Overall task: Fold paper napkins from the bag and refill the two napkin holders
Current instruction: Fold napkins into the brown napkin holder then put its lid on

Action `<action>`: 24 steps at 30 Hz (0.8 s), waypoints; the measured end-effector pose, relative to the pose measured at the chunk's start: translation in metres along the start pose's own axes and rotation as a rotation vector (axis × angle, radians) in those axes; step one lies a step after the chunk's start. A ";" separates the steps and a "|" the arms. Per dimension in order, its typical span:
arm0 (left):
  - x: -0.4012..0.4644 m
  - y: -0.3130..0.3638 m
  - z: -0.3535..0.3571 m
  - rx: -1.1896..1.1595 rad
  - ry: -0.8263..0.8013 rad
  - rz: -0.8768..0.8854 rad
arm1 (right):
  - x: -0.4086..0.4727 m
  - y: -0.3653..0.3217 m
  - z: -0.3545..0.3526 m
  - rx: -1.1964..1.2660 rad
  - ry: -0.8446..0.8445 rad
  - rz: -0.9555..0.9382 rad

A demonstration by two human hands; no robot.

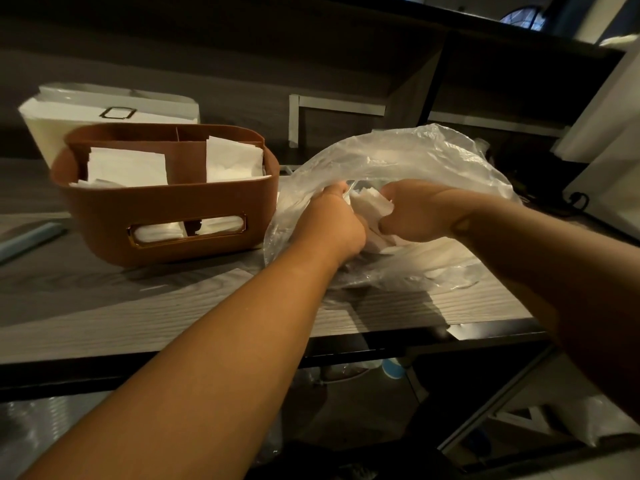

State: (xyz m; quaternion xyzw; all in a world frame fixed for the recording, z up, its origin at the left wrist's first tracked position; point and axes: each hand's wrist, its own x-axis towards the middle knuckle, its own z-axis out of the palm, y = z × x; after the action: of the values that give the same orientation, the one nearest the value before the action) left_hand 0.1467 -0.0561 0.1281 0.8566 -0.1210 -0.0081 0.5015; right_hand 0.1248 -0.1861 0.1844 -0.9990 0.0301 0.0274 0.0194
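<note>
both hands (332, 223) (412, 213) reach into the clear bag (415, 150), fingers clamped on napkins (372, 202).

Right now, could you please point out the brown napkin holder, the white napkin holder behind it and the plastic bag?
brown napkin holder (114, 206): head view, bare front wall.
white napkin holder (52, 123): head view, front wall above the brown one.
plastic bag (415, 150): head view, raised upper film.

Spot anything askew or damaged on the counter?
Mostly no. Napkins in the brown holder lean unevenly, some poking above the rim. The divider seen through its front handle slot looks ragged. Both hands are in the clear plastic bag, as expected.
</note>
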 end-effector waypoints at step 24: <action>-0.126 -0.040 -0.141 -0.148 0.136 0.168 | -0.071 -0.123 -0.022 0.362 -0.075 -0.489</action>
State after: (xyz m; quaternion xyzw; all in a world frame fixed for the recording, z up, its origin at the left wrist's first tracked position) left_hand 0.0513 0.1104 0.1497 0.8027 -0.1572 0.0830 0.5693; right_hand 0.0625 -0.0604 0.2144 -0.9552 -0.2076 0.0529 0.2044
